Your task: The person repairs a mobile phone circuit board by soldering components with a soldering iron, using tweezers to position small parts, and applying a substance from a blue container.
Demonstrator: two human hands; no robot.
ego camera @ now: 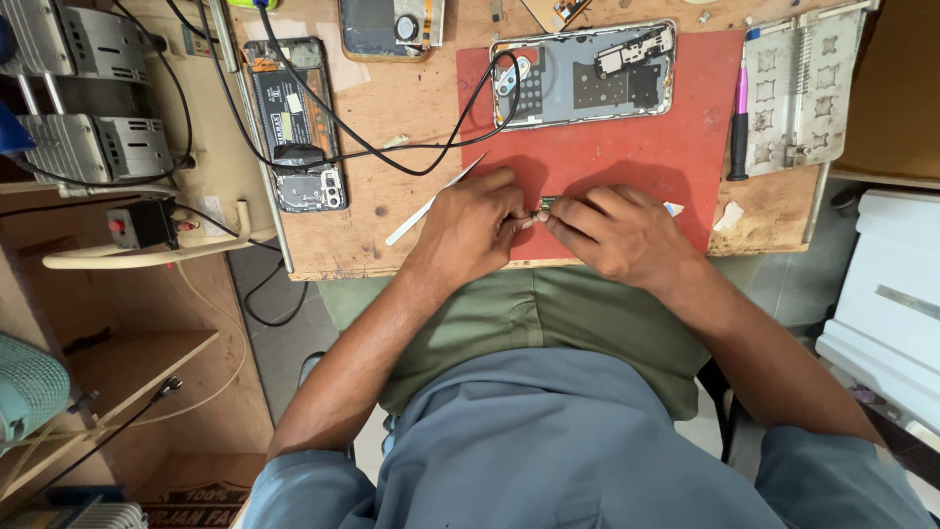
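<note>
Pinching a tiny green circuit part (546, 204) between both hands, the person sits at a wooden desk (392, 211). Head view only: left hand (472, 223) and right hand (609, 230) meet over the near edge of a red mat (627, 147), fingertips pressed together around the small part, which sits just at the gap between the two hands, low over the mat. Left fingers (517, 221) curled tight, thumb and forefinger on the part; right fingers (563, 223) likewise closed on it from the other side. A thin white spudger (431, 204) lies slanted on the desk just beside the left hand, its tip near the knuckles. Farther up the mat lies an opened phone shell (585, 74), back off, boards exposed. A black cable (392, 147) loops across the desk onto the mat's far left corner. Left of the mat, a second opened phone (294, 122) with battery showing. Right of the mat, a pink-and-black screwdriver (739, 127) next to a metal stencil plate (801, 88). Grey boxy units (93, 93) stand at far left.
</note>
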